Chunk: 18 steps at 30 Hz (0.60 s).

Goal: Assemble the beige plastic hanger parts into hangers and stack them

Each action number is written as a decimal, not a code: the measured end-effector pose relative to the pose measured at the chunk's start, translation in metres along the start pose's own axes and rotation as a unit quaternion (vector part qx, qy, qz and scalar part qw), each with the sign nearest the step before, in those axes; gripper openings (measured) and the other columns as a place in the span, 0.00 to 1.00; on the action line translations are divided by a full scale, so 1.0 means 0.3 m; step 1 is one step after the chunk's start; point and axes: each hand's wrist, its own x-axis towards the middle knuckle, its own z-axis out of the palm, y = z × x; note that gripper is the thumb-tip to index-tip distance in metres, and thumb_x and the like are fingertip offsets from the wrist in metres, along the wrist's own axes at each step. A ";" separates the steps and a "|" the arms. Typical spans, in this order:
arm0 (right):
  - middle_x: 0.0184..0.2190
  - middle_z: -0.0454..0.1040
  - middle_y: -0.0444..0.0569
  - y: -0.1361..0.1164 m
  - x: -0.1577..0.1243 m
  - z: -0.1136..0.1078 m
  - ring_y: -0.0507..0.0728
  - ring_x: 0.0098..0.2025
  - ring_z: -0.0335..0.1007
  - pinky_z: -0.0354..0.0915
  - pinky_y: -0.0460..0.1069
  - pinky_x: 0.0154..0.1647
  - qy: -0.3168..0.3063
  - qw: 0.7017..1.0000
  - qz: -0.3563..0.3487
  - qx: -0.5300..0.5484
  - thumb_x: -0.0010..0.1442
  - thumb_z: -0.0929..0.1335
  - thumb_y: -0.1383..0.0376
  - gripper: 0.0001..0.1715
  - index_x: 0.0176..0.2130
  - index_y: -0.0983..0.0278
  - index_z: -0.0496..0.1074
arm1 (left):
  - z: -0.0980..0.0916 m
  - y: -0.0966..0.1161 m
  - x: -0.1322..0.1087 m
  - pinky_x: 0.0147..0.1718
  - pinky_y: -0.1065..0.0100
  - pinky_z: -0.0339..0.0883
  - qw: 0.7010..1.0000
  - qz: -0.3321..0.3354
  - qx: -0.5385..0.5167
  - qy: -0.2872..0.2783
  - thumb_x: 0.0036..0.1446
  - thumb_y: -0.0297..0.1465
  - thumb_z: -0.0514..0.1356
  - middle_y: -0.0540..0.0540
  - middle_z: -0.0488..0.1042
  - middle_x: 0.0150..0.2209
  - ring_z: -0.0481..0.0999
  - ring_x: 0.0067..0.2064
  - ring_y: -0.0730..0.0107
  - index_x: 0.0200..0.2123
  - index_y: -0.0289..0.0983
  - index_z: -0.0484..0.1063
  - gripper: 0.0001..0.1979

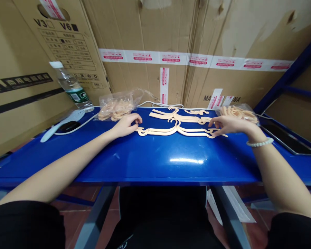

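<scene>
A beige plastic folding clothes hanger (162,131) lies flat on the blue table (145,159), its hook pointing away from me. My left hand (126,125) rests at its left end, fingers loosely curled and thumb and forefinger a little apart; no grip on the hanger shows. At the other end, my right hand (229,124) has thumb and fingers around the hanger's right tip, partly covering it. Behind lies a second beige hanger (166,116), its right end close to my right fingers. A small loose beige piece (197,112) lies farther back.
Clear bags of beige parts stand at left (116,106) and right (238,113). Farther left are a water bottle (74,88), a pale blue long-handled item (63,125) and a white cable (79,129). A phone (286,138) lies right. Cardboard boxes (145,31) wall the back.
</scene>
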 end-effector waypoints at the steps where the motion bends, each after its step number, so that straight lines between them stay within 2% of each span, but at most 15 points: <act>1: 0.36 0.76 0.51 0.000 0.002 0.004 0.62 0.34 0.72 0.63 0.52 0.32 -0.014 1.000 0.003 0.002 0.44 0.74 0.42 0.36 0.47 0.60 0.77 | 0.000 -0.010 0.000 0.39 0.64 0.67 1.000 -0.005 -0.004 -0.007 0.52 0.25 0.53 0.46 0.74 0.35 0.74 0.36 0.65 0.36 0.36 0.70 0.08; 3: 0.36 0.75 0.51 -0.002 0.007 0.009 0.63 0.35 0.72 0.63 0.52 0.33 -0.026 1.000 0.008 -0.001 0.44 0.74 0.43 0.37 0.48 0.60 0.76 | 0.003 -0.020 0.000 0.39 0.63 0.68 1.000 -0.009 -0.004 -0.020 0.51 0.24 0.52 0.45 0.74 0.35 0.74 0.36 0.64 0.36 0.36 0.70 0.10; 7: 0.33 0.74 0.50 -0.007 0.016 0.014 0.62 0.32 0.72 0.62 0.52 0.33 -0.011 1.000 0.008 -0.017 0.47 0.73 0.46 0.32 0.46 0.62 0.77 | 0.015 -0.015 -0.003 0.40 0.62 0.67 0.999 0.012 0.016 -0.030 0.48 0.22 0.51 0.45 0.74 0.35 0.73 0.37 0.62 0.36 0.37 0.70 0.13; 12: 0.28 0.73 0.47 -0.005 0.015 0.012 0.59 0.28 0.70 0.60 0.51 0.30 0.007 1.000 0.003 -0.014 0.51 0.71 0.47 0.27 0.43 0.62 0.77 | 0.013 0.006 -0.004 0.40 0.61 0.67 0.998 0.043 0.040 -0.015 0.48 0.20 0.50 0.44 0.74 0.36 0.73 0.38 0.61 0.36 0.37 0.71 0.15; 14: 0.28 0.75 0.48 -0.003 0.012 0.006 0.59 0.28 0.70 0.60 0.51 0.29 0.046 0.999 0.008 -0.023 0.55 0.69 0.49 0.23 0.42 0.62 0.77 | 0.006 0.025 -0.004 0.40 0.61 0.67 0.997 0.056 0.048 0.002 0.50 0.19 0.50 0.44 0.75 0.36 0.73 0.38 0.61 0.36 0.37 0.71 0.14; 18: 0.32 0.79 0.52 0.007 0.018 -0.004 0.61 0.32 0.73 0.63 0.52 0.32 0.170 0.984 0.001 -0.053 0.60 0.65 0.57 0.17 0.42 0.62 0.78 | -0.003 0.097 -0.003 0.37 0.62 0.67 0.993 0.100 0.064 0.015 0.55 0.19 0.50 0.44 0.75 0.34 0.73 0.36 0.63 0.35 0.37 0.71 0.12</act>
